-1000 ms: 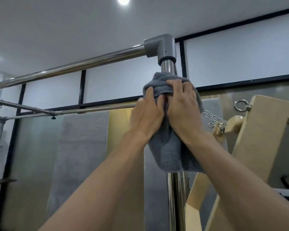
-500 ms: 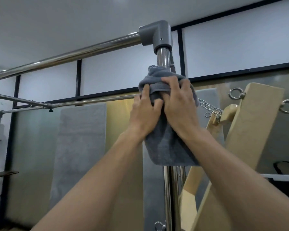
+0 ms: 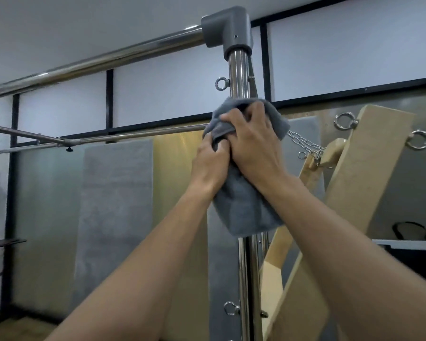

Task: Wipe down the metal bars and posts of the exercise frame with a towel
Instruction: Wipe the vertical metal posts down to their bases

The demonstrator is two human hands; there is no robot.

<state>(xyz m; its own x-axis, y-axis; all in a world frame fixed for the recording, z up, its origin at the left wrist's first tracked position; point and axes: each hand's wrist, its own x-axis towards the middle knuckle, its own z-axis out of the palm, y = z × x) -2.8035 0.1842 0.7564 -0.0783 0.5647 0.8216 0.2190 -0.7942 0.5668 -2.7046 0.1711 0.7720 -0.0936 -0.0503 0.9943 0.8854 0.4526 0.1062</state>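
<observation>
A grey towel (image 3: pixel 246 210) is wrapped round the upright steel post (image 3: pixel 238 70) of the exercise frame, a short way below the grey corner joint (image 3: pixel 228 28). My left hand (image 3: pixel 210 166) grips the towel from the left side. Above it and to the right, my right hand (image 3: pixel 252 143) grips the towel's upper folds, fingers curled round it. The post section under the towel is hidden. A top bar (image 3: pixel 96 61) runs left from the joint.
An eye bolt (image 3: pixel 221 83) sticks out of the post just above the towel, another (image 3: pixel 231 308) low down. A chain (image 3: pixel 304 142) links the post to a wooden frame (image 3: pixel 369 173) on the right. A lower horizontal bar (image 3: pixel 133 136) runs left behind my hands.
Both hands and the towel have slid down the post from just under the corner joint. More bare post and the upper eye bolt now show above the towel.
</observation>
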